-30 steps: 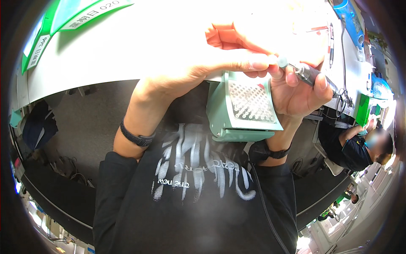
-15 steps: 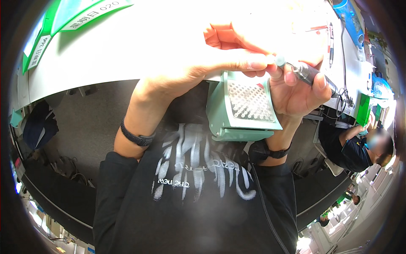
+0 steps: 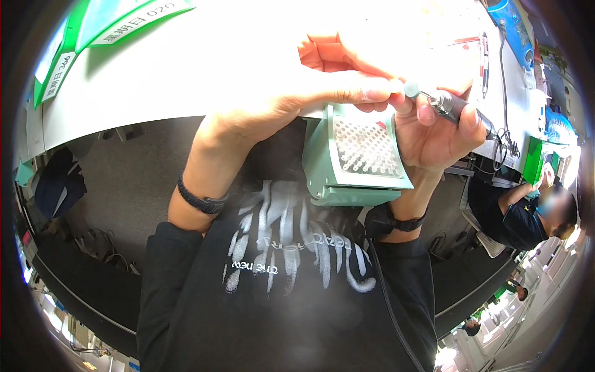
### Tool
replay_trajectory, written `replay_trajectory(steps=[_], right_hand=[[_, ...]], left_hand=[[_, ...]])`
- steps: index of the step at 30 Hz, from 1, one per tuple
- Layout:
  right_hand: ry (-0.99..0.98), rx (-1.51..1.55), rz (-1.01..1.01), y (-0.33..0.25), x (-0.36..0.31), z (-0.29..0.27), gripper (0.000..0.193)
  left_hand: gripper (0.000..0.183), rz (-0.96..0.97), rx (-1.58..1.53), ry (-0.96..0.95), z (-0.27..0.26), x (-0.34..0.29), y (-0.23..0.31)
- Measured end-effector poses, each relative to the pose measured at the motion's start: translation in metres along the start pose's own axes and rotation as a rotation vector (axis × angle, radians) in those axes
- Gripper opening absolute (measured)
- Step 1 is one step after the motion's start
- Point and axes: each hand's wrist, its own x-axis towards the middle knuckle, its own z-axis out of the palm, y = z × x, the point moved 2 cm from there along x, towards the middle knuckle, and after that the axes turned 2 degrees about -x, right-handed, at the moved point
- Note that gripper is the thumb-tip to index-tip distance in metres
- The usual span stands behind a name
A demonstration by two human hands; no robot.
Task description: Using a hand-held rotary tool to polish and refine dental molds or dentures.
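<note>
My right hand (image 3: 432,141) is wrapped round a dark, pen-shaped rotary tool (image 3: 451,106) with a ribbed metal collar. A thin shaft at its front carries a pale green round polishing bit (image 3: 411,89). My left hand (image 3: 347,85) comes from the other side, thumb and fingers pinched together right by the bit. What they hold, if anything, is lost in glare and behind the fingertips. Below both hands stands a green box (image 3: 317,158) with a clear perforated plate (image 3: 367,149) on its sloping top.
Strong light washes out the white table (image 3: 155,80). Green-edged trays (image 3: 133,25) stand far left. Pens (image 3: 485,65), a cable (image 3: 505,80) and a blue container (image 3: 514,31) lie to the right. A co-worker (image 3: 514,211) sits at the right, near a green bin (image 3: 533,162).
My hands and the rotary tool keep almost the same place; the bit shows a very slight shift to the right. The co-worker's hand at the right has moved a little.
</note>
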Motion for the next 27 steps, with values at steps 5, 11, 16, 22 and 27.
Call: replay_trajectory(steps=[5, 11, 16, 22, 27], right_hand=[[-0.038, -0.040, -0.009, 0.0013, 0.0021, 0.0032, 0.024], [-0.008, -0.047, 0.001, 0.0017, 0.0016, 0.0055, 0.025], [-0.022, -0.067, -0.004, 0.0019, 0.0022, 0.0079, 0.023], [-0.006, -0.075, -0.009, 0.0030, 0.0033, 0.0021, 0.021], [0.049, -0.041, -0.006, 0.0023, 0.0017, 0.0017, 0.021]], left_hand=[[0.018, 0.016, -0.006, -0.011, -0.0008, 0.0015, 0.0001], [0.017, 0.025, 0.004, -0.019, 0.0004, 0.0003, 0.0006], [0.016, 0.028, 0.024, -0.066, 0.0043, 0.0024, 0.0071], [0.015, 0.086, 0.008, -0.040, 0.0013, 0.0011, 0.0027], [0.027, 0.005, -0.026, -0.091, -0.0005, 0.0003, 0.0056]])
